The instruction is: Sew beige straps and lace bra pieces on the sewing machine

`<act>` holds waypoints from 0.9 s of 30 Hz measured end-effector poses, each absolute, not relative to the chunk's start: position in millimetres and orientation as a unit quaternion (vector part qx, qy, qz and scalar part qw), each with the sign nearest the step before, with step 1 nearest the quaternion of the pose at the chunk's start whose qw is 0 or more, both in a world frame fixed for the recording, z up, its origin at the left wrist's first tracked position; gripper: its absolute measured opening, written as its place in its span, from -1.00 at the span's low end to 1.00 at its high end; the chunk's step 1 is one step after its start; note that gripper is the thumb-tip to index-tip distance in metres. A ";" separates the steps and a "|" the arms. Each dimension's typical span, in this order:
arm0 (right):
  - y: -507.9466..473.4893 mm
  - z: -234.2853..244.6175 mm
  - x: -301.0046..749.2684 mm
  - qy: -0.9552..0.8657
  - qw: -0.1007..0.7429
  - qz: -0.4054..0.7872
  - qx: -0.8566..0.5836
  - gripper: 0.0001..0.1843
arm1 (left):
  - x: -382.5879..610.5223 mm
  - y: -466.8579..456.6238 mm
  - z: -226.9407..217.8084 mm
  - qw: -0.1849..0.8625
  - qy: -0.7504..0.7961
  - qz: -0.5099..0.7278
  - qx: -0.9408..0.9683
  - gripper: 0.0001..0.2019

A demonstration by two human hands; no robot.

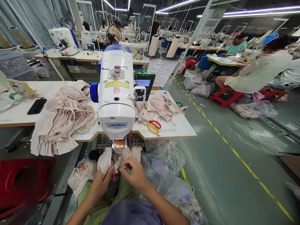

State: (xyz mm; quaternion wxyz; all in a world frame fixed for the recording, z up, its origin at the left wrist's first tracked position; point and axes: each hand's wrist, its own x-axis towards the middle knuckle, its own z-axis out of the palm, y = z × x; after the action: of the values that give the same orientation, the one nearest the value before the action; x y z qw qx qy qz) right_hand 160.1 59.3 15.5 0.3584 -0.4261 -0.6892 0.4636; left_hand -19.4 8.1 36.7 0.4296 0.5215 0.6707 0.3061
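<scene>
In front of my lap, below the head of a white JUKI sewing machine (116, 115), a beige lace bra (104, 161) is between my hands. My left hand (102, 179) is closed on its edge, thumb on top. My right hand (134, 173) has thumb and forefinger pinched together at a narrow beige strap (117, 164) of the same bra. The fingertips partly hide the exact grip. More beige lace fabric (83, 173) lies over my left knee, and some lace shows under the machine head behind my right hand.
Stacked beige pieces (63, 115) hang over the table's left front edge. A second pile (157, 106) and red-yellow scissors (153, 126) lie right of the machine. A black phone (37, 106) is at left. Plastic bags (166, 175) crowd my right; a red stool (25, 181) stands left.
</scene>
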 end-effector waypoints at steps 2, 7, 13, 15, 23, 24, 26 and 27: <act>64.2 26.4 170.9 -0.759 0.348 0.417 -0.359 -0.69 | -20.6 5.5 41.1 0.504 0.629 0.274 0.524 -0.45; 68.0 37.3 173.6 -0.789 0.229 0.489 -0.294 -0.72 | -17.2 3.4 46.8 0.543 0.604 0.239 0.533 -0.52; 70.7 26.0 187.3 -0.697 0.321 0.484 -0.420 -0.89 | -16.7 11.1 53.2 0.571 0.610 0.298 0.461 -0.53; 67.9 21.8 194.5 -0.667 0.362 0.452 -0.468 -0.85 | -14.5 13.2 53.0 0.605 0.592 0.356 0.396 -0.50; 41.1 41.3 179.5 -0.733 0.436 0.326 -0.408 -0.86 | 12.0 14.2 57.3 0.648 0.528 0.519 0.176 -0.68; 39.6 43.5 174.7 -0.736 0.446 0.315 -0.401 -0.85 | 15.6 13.4 58.4 0.639 0.527 0.533 0.173 -0.68; 39.5 44.8 166.2 -0.741 0.462 0.295 -0.389 -0.83 | 20.8 11.9 59.7 0.623 0.523 0.554 0.180 -0.65; 40.4 44.2 163.0 -0.741 0.466 0.288 -0.388 -0.83 | 22.3 11.5 60.0 0.616 0.522 0.559 0.189 -0.62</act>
State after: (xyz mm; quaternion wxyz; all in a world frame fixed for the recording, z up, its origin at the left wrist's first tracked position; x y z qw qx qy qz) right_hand 163.0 40.4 44.2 0.4665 -0.3878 -0.7409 0.2882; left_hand 22.3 11.5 60.0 0.6164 0.1886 0.5219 0.5586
